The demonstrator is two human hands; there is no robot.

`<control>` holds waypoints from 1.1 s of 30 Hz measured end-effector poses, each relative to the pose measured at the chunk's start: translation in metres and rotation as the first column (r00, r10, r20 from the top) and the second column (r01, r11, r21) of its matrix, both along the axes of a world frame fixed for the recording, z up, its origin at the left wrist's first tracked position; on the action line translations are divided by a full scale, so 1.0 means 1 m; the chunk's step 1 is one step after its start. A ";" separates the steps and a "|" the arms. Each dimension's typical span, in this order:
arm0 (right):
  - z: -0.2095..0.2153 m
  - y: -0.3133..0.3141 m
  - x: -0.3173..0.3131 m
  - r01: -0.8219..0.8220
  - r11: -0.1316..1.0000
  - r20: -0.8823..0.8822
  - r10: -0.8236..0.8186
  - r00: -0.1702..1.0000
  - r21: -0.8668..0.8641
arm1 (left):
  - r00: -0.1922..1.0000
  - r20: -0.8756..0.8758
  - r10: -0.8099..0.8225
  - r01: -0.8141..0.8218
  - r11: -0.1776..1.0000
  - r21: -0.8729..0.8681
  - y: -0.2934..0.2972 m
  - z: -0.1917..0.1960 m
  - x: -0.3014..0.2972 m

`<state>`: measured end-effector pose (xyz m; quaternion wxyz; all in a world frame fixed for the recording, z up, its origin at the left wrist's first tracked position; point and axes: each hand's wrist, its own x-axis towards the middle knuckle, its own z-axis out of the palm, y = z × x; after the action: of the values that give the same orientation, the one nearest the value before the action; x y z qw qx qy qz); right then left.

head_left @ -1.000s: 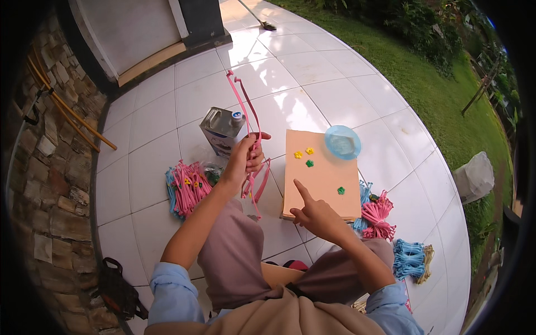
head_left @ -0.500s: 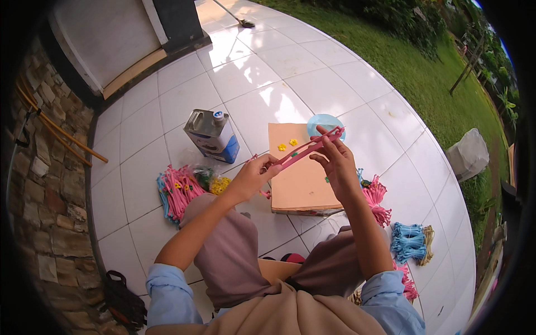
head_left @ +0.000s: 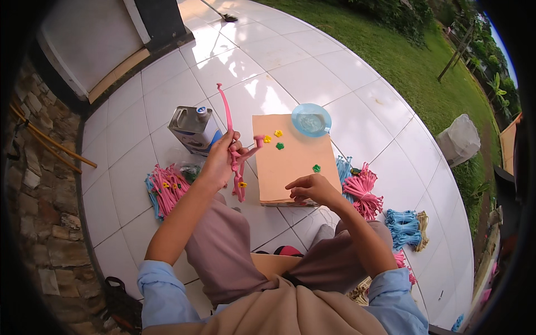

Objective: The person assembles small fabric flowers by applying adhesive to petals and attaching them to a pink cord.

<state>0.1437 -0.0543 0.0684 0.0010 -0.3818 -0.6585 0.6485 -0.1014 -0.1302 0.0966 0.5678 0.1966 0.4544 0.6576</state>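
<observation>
At the far left, a bundle of pink strips (head_left: 168,187) lay on the tiles near the left knee, presumably for easy reach. Beyond it a metal can (head_left: 192,131) stood upright, its blue cap uppermost, an attitude suited to keeping any contents from spilling. The left hand (head_left: 219,162) was closed around pink straps (head_left: 226,106), gripping them partway along, so that one end rose above the fist while the rest hung below; a yellow flower (head_left: 242,184) showed on the hanging part. A peach board (head_left: 296,178) lay before the knees, apparently serving as a work surface. On it two yellow flowers (head_left: 278,133) and two green flowers (head_left: 280,146) sat spread out, perhaps to be picked up singly. A blue dish (head_left: 326,121) occupied the far right corner, leaving the near area accessible. The right hand (head_left: 315,188) hovered over the near edge, fingers loosely bent and apart, with nothing visible between them. Farther right, a tied pink bundle (head_left: 363,192) and blue bundle (head_left: 403,229) lay on the floor, probably tied to keep the strands together.
</observation>
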 end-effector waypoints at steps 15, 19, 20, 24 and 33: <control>-0.082 0.063 0.019 0.040 0.404 0.041 -0.190 0.981 0.914 | 0.872 -0.236 -0.430 0.403 0.902 -0.154 -0.009 0.008 0.038; -0.044 0.059 0.008 0.094 0.428 0.031 -0.276 0.961 0.899 | 0.881 -0.134 -0.453 0.447 0.891 -0.076 -0.009 0.006 0.032; -0.013 0.049 -0.001 0.272 0.561 -0.118 -0.295 0.948 0.782 | 0.882 -0.121 -0.455 0.453 0.890 -0.047 -0.010 0.007 0.029; 0.049 0.027 -0.006 0.517 0.778 -0.494 -0.312 0.812 0.358 | 0.875 -0.152 -0.459 0.450 0.888 -0.091 -0.008 0.014 0.040; 0.070 0.007 -0.023 0.303 0.948 -0.638 -0.174 0.750 0.097 | 0.828 -0.345 -0.442 0.447 0.892 -0.072 -0.005 0.013 0.057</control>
<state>0.1210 -0.0475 0.1383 0.3385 -0.2257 -0.6266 0.6648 -0.0447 -0.1354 0.1096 0.6133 0.4147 0.4862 0.4643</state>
